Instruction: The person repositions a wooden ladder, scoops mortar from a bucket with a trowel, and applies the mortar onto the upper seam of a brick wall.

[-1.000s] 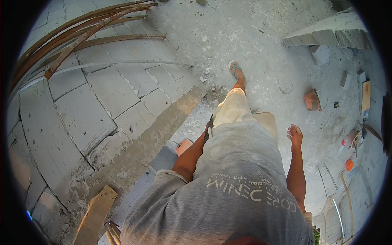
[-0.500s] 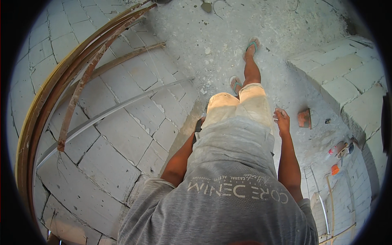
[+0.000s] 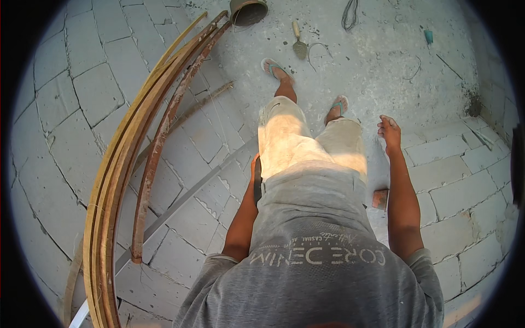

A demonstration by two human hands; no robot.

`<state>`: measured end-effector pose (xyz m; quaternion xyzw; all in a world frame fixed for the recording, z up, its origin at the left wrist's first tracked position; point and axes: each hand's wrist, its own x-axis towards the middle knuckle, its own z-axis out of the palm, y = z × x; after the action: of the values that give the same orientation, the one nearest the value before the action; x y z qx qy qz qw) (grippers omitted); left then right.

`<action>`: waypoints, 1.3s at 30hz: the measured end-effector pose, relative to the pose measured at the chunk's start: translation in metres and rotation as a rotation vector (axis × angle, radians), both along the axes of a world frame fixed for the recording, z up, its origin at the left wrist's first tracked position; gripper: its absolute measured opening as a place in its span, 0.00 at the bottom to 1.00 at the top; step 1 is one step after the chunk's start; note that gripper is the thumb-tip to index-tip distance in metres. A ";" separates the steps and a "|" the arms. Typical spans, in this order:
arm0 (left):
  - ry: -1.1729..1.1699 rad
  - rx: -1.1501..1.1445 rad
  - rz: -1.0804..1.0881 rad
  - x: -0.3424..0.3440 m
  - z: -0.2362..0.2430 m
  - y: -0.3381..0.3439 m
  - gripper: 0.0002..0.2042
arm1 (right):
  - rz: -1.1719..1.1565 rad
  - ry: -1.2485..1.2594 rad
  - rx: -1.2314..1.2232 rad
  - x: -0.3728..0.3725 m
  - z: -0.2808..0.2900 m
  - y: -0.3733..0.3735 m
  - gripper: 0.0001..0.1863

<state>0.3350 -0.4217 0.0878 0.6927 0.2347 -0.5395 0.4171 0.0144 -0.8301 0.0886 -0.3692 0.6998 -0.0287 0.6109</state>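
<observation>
Close against the left side of my pale, dusty shorts (image 3: 290, 136) is my left hand (image 3: 255, 165), mostly hidden, with a narrow dark object (image 3: 258, 185) along its inner side. Its fingers seem closed around this object, whose kind I cannot make out. My right hand (image 3: 389, 131) hangs free over the floor, fingers loosely bent and apart, nothing in it. Ahead of my sandalled feet lies a trowel (image 3: 298, 48) with a pale handle, a thin bent wire beside it.
Long wooden strips (image 3: 104, 213) and a metal bar (image 3: 188, 195) stand along the left, by a wall of pale blocks (image 3: 82, 90). A dark bucket (image 3: 248, 13) is at the top. Farther right are a wire coil (image 3: 350, 15), a teal cup (image 3: 428, 36) and low blockwork (image 3: 454, 180).
I have stepped forward and the view has turned: the bucket, the whole trowel and the wire coil are now visible. My right hand has swung forward; my left stays by my hip.
</observation>
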 end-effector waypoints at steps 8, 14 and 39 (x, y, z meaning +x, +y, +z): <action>-0.183 0.232 -0.201 0.204 -0.040 -0.180 0.21 | -0.423 -0.168 -0.012 0.204 -0.025 -0.115 0.16; -0.330 0.076 -0.327 0.373 -0.064 -0.340 0.24 | -0.593 -0.285 0.355 0.344 -0.151 -0.112 0.27; -0.783 0.025 -0.874 0.478 -0.230 -0.536 0.14 | -1.207 -0.269 0.321 0.429 -0.390 -0.101 0.29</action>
<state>0.8126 -0.9580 -0.1426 0.8779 -0.2380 -0.3624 0.2033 0.4432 -0.9314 -0.3016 0.1929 0.6974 -0.3089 0.6173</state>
